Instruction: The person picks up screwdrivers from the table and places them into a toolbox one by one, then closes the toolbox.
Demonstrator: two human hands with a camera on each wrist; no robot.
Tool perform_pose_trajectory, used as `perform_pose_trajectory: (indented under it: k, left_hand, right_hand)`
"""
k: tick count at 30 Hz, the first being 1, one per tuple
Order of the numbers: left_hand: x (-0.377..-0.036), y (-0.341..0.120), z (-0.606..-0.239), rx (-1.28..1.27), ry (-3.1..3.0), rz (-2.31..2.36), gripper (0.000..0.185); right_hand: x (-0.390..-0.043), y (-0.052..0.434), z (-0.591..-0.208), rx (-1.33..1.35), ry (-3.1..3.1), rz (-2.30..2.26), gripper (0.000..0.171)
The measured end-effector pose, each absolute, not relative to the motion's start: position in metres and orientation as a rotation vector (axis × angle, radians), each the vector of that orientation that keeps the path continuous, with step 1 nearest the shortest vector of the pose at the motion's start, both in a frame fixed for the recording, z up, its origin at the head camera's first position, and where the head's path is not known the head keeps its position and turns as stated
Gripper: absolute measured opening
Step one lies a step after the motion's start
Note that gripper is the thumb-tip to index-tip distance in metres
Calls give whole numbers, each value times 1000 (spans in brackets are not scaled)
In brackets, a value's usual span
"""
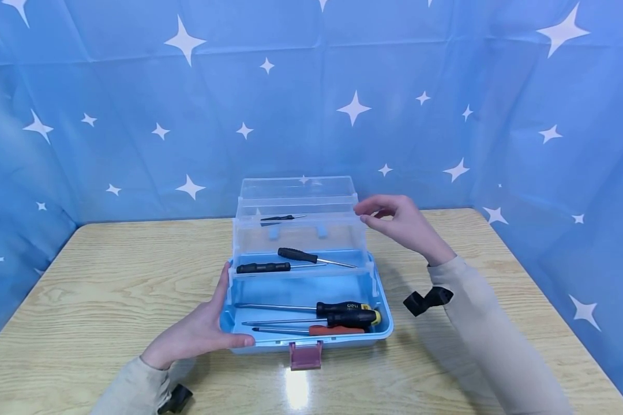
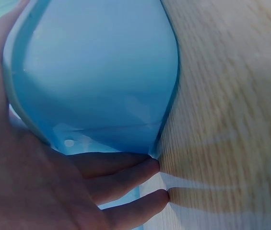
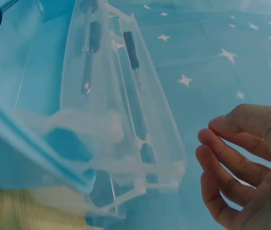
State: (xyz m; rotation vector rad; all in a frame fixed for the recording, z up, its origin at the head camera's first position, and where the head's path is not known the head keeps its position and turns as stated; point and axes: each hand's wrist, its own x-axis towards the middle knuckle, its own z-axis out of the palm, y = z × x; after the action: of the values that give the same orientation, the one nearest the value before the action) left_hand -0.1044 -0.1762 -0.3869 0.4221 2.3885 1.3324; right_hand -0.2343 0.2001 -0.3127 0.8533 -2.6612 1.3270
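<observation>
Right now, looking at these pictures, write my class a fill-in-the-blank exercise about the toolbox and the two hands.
1. The left hand grips the front left corner of the blue ____, which stands on the wooden table.
2. The right hand hovers at the top clear tray, holding ____.
3. The bottom compartment holds ____ screwdrivers.
4. The latch at the front is coloured ____.

Missing words: toolbox; nothing; three; pink
</observation>
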Motion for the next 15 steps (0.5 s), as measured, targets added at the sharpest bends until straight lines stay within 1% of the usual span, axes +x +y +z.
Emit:
perform_pose_trajectory:
  k: [15]
  left_hand:
    - [-104, -175, -386, 389, 2409, 1299, 130]
  right_hand:
    - [-229, 233, -321, 776, -2673, 1259, 18]
